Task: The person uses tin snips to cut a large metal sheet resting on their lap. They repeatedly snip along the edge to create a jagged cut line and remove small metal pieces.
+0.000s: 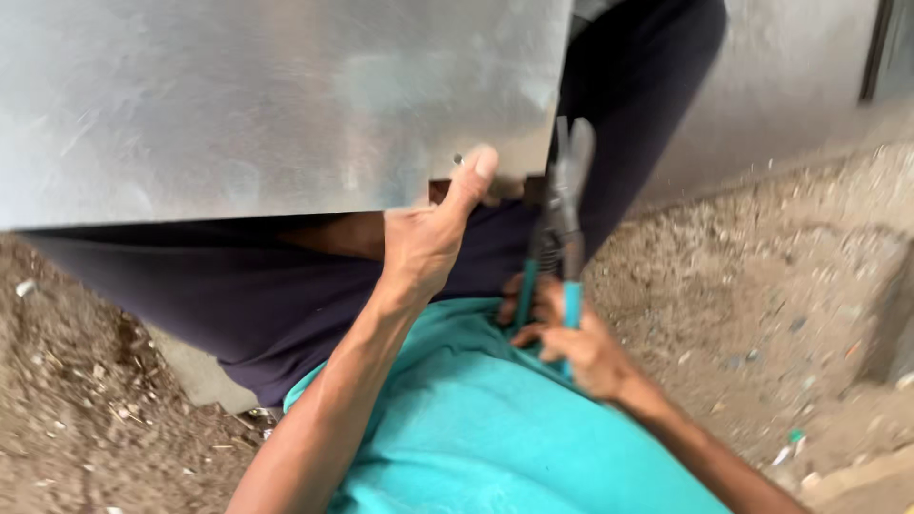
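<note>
A: Item one, the metal sheet (276,105)?

B: Large, grey, scuffed. It lay across the person's lap, over dark trousers (238,286), its lower edge facing the body. A small notch showed in that edge near the right corner.

A: Item two, the left hand (424,238)?

B: Clamped on the sheet's lower edge, thumb pressed up on the top face beside the notch, fingers hidden underneath.

A: Item three, the right hand (576,343)?

B: Closed around the blue handles of the tin snips (562,219). The snips stood nearly upright, blades at the sheet's right edge, just beside the left thumb. Whether the blades were biting the metal could not be told; that part was blurred.

A: Surroundings?

B: A teal shirt (476,428) at the bottom, gritty dirt ground (762,286) with scattered scraps, a pale wall (790,76) behind.

A: Hazards, as judged?

B: Three. The thumb sat close to the blades, so a slip of the snips could nick it. The cut edge would likely be sharp, and the hidden fingers under it could be sliced if the sheet shifted. The sheet rested only on the legs, so an uneven squeeze could tilt it and send the cut off line.
</note>
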